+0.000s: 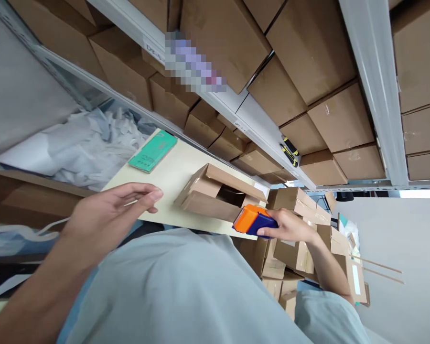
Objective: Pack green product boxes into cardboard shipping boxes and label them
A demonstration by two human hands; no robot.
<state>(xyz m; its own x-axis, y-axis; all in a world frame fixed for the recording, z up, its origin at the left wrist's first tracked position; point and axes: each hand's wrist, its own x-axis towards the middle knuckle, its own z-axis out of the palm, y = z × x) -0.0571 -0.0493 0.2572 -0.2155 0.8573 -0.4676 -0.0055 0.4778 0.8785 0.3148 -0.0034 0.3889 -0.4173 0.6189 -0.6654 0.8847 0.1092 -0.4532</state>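
A small cardboard box (211, 205) lies on the pale yellow tabletop (165, 200) with its upper flaps raised and a dark opening between them. My right hand (283, 225) is wrapped round an orange and dark-blue tape dispenser (254, 220), held just over the box's near right corner. To the left of the box, near the table's front edge, my left hand (129, 205) hovers with loosely curled fingers. Its thumb tip comes close to the index finger, and nothing shows in it. A flat green packet (153, 151) rests beyond that hand at the table's far left.
Shelves packed with cardboard boxes (315, 48) rise behind the table. Two yellow-and-black utility knives (289, 151) lie on a shelf edge. Crumpled white paper (100, 148) fills a large carton at left. More cartons (297, 253) are piled at right.
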